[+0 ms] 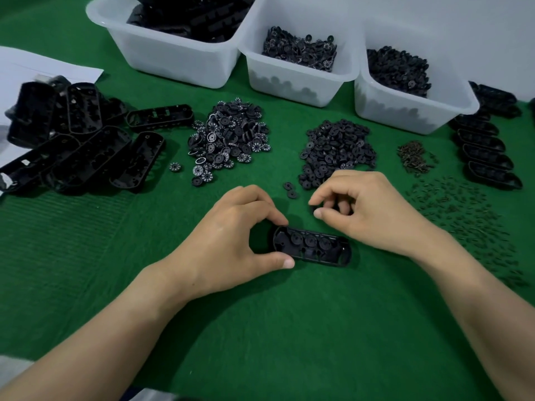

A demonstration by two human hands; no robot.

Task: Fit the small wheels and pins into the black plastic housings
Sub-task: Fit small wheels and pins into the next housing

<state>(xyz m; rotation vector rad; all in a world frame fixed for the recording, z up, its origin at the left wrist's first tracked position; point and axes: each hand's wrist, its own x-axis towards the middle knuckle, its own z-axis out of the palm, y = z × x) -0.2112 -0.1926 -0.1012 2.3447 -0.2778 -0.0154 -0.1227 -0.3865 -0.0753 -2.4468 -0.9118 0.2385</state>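
Housing (pixel 311 247) lies between hands, before wheel piles (pixel 228 137).

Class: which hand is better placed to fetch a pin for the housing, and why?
Right, probably. The right hand hangs beside the scattered pins on its own side, while the left hand grips the housing by its end, steadying it.

A black housing (pixel 312 246) is laid flat, open side up, on the green bench (pixel 260 328), with its long axis running left to right. Three round wheels (pixel 309 240) are seated in a row inside it. Beyond it, numbered wheels (pixel 228 137) and plain wheels (pixel 337 149) are heaped separately. Brown pins (pixel 414 157) are piled at the right, empty housings (pixel 78 140) at the left.
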